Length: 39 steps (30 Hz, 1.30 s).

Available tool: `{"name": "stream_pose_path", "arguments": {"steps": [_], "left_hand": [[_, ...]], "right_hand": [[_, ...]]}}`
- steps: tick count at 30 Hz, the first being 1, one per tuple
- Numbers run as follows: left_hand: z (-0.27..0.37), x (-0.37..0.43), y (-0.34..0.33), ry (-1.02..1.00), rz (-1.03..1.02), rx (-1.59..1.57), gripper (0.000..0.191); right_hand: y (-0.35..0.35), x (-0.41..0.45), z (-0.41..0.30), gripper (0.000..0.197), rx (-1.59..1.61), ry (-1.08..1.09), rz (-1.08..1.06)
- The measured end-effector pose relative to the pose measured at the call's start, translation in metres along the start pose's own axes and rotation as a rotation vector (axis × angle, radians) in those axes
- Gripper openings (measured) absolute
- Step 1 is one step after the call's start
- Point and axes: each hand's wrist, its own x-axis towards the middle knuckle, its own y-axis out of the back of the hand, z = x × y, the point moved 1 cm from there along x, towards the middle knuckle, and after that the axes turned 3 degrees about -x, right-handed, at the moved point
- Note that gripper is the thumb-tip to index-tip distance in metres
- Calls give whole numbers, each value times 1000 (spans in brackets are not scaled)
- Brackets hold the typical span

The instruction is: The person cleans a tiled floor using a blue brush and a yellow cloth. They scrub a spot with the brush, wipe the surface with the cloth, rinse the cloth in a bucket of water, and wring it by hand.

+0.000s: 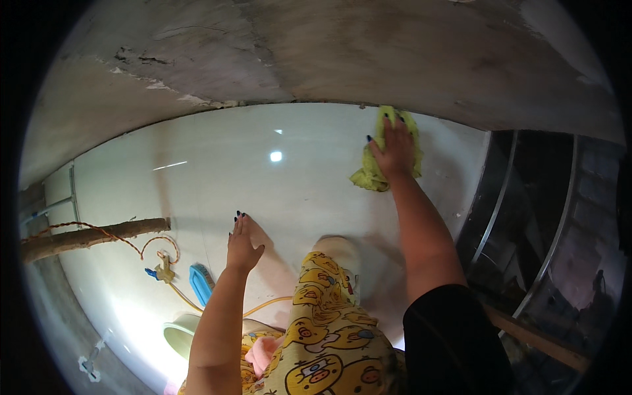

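My right hand point(396, 150) lies flat on a crumpled yellow-green cloth point(374, 174), pressing it to a white glossy tiled surface point(256, 182) near the far edge by the wall. The fingers are spread over the cloth, and part of it sticks out around the palm. My left hand point(242, 247) is empty, fingers extended and thumb apart, over the same surface with its shadow alongside. Whether it touches the surface, I cannot tell. A blue scrubbing brush point(201, 285) rests left of my left forearm.
A stained plaster wall point(316, 54) borders the far side. At left, a wooden pole point(98, 239) carries a twisted cord near a hose valve point(162, 270). A pale green basin point(180, 335) sits lower left. Dark glossy panels with metal strips point(493, 202) lie right. My shoe point(340, 247) stands centrally.
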Motion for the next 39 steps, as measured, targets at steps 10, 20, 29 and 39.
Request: {"name": "stream_pose_path", "arguments": {"steps": [10,20,29,39], "left_hand": [[6,1,-7,-57,54,-10,90],[0,2,-11,-72,71,-36,88],[-11,1,2,-9,-28,-58,83],[-25,-19,1,38,-14,-25,76]], "right_hand": [[6,-42,95,57,-199,-359,59],[24,-60,3,55,163,356,-144],[20,-17,100,52,39,-160,56],[-1,-5,181,57,-133,-509,-56]]}}
